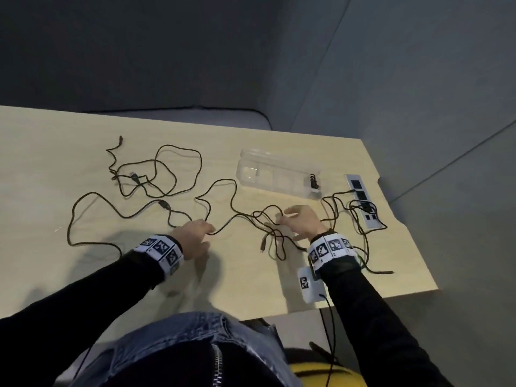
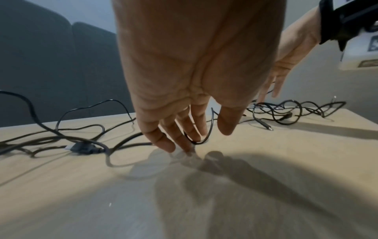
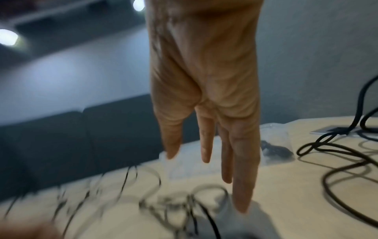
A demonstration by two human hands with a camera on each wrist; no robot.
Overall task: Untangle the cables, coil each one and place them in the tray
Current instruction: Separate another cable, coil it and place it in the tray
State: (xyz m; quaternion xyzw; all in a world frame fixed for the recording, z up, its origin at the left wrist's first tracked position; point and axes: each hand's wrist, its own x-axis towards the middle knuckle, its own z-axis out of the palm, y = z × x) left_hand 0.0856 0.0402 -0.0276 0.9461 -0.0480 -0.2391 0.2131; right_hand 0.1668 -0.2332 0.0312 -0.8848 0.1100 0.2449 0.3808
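Long black cables sprawl across the pale wooden table, with wide loops at the left and a knot of crossed loops near the middle. My left hand has straight fingers touching the tabletop, and one cable loop runs between fingers and thumb without being gripped. My right hand is spread open right over the knot, its fingers pointing down and holding nothing. The clear plastic tray lies at the back right, with one small coiled cable in its right end.
A white power strip is set into the table at the right, with cable loops lying over it. One cable end trails near the right front edge. A grey sofa stands behind the table. A yellow object sits below the table's front edge.
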